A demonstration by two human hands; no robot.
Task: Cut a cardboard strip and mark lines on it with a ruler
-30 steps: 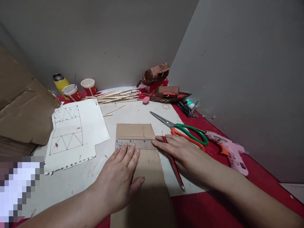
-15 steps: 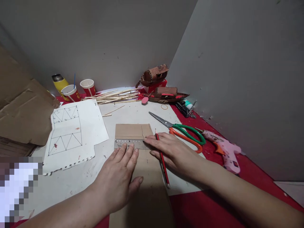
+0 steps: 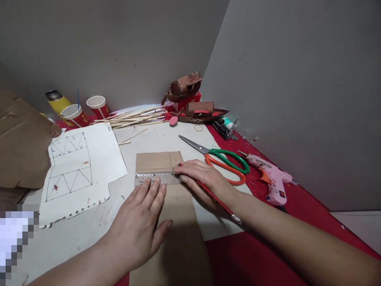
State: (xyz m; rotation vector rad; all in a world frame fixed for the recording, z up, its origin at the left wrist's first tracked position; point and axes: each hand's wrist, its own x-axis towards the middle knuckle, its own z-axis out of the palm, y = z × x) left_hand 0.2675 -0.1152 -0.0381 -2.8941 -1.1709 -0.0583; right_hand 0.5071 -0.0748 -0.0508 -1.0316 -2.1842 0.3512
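The left hand [image 3: 141, 226] presses its fingers on the clear ruler [image 3: 154, 178], which lies across the cardboard strip [image 3: 157, 162] near its far edge; the right hand [image 3: 205, 180] has the red pencil [image 3: 212, 194] in its grip

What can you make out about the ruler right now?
The ruler is thin, straight and see-through, apparently plastic, with fine marks along its far edge, too small to read. It lies flat across the cardboard strip, its left end near the strip's left edge. The left hand rests its fingertips on it; the right hand hides its right end.
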